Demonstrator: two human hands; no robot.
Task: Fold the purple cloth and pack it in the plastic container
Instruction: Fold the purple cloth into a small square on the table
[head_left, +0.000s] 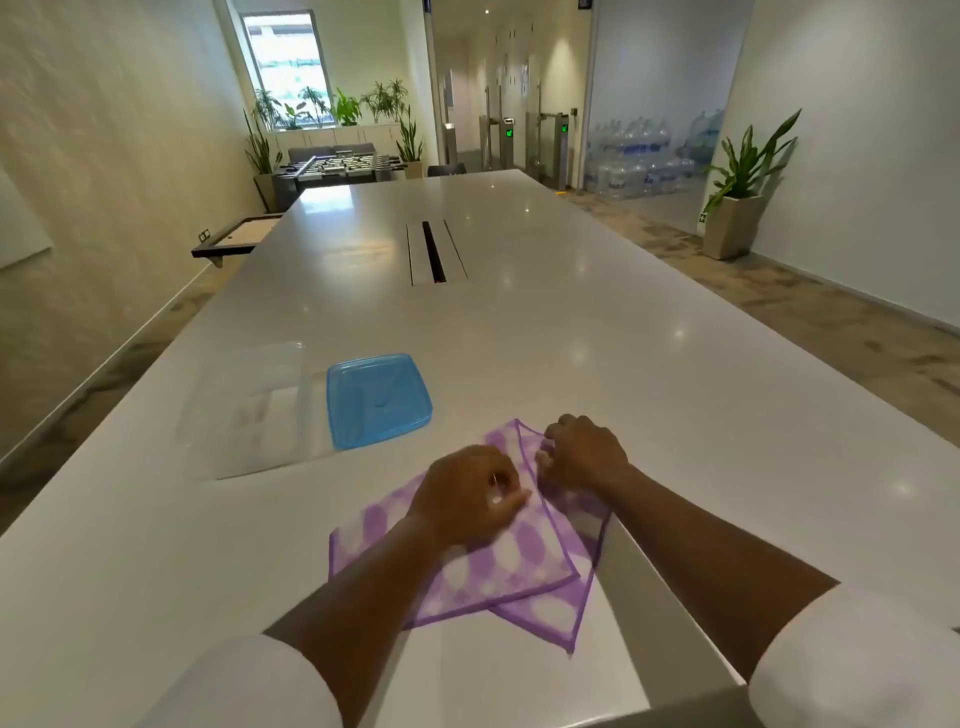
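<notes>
Now, furthest left on the white table (571, 332) sits your clear plastic container (249, 410), open, with its blue lid (378, 399) lying flat just beside it on the right. Nearer you, the purple cloth (519, 556) lies partly folded, one layer overlapping another. Your left hand (470, 496) rests on its middle, fingers curled, thumb pressing the fabric. Your right hand (584, 452) has its fingers curled on the cloth's far corner; whether they pinch it I cannot tell
</notes>
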